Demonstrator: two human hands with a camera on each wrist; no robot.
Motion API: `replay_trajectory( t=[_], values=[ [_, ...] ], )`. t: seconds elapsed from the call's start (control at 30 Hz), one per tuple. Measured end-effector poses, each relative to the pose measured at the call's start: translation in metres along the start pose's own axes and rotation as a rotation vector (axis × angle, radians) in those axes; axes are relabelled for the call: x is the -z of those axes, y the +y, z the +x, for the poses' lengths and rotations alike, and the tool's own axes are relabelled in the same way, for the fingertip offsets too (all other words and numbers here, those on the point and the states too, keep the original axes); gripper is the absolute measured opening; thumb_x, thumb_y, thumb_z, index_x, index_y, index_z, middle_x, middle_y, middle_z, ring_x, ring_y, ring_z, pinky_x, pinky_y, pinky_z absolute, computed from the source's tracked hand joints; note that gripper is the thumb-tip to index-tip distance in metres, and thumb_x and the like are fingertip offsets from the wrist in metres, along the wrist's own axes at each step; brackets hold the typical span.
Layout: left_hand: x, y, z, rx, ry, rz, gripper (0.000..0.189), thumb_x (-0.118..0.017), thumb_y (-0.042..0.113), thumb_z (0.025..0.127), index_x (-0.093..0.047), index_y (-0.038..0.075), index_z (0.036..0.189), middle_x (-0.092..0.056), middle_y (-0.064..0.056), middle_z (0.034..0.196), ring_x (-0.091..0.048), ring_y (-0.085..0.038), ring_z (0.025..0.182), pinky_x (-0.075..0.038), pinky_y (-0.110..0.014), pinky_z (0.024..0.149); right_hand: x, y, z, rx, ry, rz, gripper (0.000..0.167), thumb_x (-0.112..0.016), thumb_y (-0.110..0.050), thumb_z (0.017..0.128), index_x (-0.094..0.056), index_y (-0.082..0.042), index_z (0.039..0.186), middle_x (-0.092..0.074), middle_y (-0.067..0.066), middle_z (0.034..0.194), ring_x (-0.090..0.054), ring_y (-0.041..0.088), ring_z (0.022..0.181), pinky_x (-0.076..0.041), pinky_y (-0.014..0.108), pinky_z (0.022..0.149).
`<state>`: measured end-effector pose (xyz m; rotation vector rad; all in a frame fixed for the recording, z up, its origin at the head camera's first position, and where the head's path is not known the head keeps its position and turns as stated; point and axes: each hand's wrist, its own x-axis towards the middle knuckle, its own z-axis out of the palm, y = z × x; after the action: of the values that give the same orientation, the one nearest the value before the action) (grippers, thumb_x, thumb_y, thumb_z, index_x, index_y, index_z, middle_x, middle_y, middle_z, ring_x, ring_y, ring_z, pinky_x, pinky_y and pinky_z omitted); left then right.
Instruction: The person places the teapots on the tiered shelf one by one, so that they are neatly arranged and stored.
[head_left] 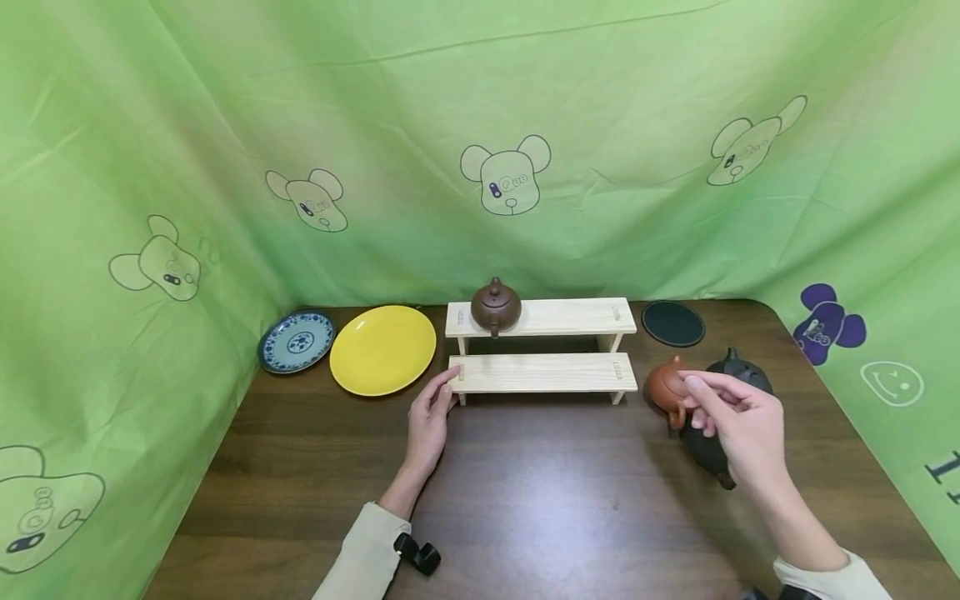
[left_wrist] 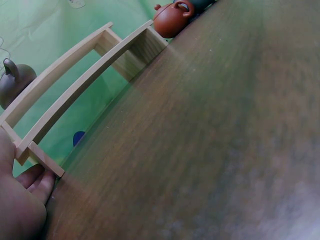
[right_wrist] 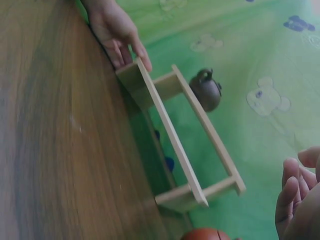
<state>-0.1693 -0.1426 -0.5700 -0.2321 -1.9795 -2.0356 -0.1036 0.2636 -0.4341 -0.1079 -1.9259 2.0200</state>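
Note:
A two-step wooden shelf (head_left: 543,372) stands on the table, and my left hand (head_left: 431,422) grips the left end of its lower step. In the left wrist view the thumb lies on the board and the fingers curl by its side support. A dark brown teapot (head_left: 496,309) sits on the upper step's left end. My right hand (head_left: 738,421) hovers near a reddish-orange teapot (head_left: 664,388), its fingers loosely bent. In the right wrist view nothing shows between those fingers (right_wrist: 286,200). Black teapot ware (head_left: 750,372) lies behind and below the right hand, partly hidden.
A yellow plate (head_left: 383,350) and a blue-and-white patterned plate (head_left: 297,342) lie left of the shelf. A dark round coaster (head_left: 673,323) lies at the back right. Green cloth (head_left: 397,108) hangs around the table (head_left: 525,500).

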Motion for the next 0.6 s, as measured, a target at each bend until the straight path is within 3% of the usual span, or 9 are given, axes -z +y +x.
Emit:
replay_trajectory(
  t=[0.13,0.37,0.6],
  values=[
    [0.004,-0.013,0.002,0.033,-0.003,0.010,0.031,-0.062,0.022,0.116,-0.076,0.011,0.142,-0.073,-0.007,0.146,-0.068,-0.015,0.132,-0.061,-0.029,0.104,0.015,0.002,0.002,-0.019,0.021,0.034,0.010,-0.074,0.006,0.103,-0.083,0.007,0.107,-0.075,0.004,0.068,-0.061,0.008,0.049,-0.048,0.016,0.043],
    [0.006,-0.021,0.003,0.146,-0.007,0.007,0.032,-0.063,0.029,0.116,-0.075,0.018,0.143,-0.071,-0.002,0.150,-0.063,-0.019,0.141,-0.058,-0.027,0.108,0.039,0.007,0.004,-0.031,0.035,0.080,0.017,-0.071,0.010,0.103,-0.085,0.003,0.109,-0.076,0.002,0.069,-0.062,0.009,0.050,-0.049,0.017,0.044],
    [0.008,-0.022,0.004,0.173,-0.018,-0.007,0.033,-0.064,0.034,0.115,-0.075,0.022,0.143,-0.070,0.001,0.151,-0.060,-0.022,0.146,-0.057,-0.030,0.111,0.060,0.011,0.004,-0.067,0.068,0.084,0.018,-0.072,0.008,0.103,-0.087,-0.002,0.107,-0.076,0.001,0.069,-0.064,0.008,0.051,-0.049,0.017,0.043]
  ],
)
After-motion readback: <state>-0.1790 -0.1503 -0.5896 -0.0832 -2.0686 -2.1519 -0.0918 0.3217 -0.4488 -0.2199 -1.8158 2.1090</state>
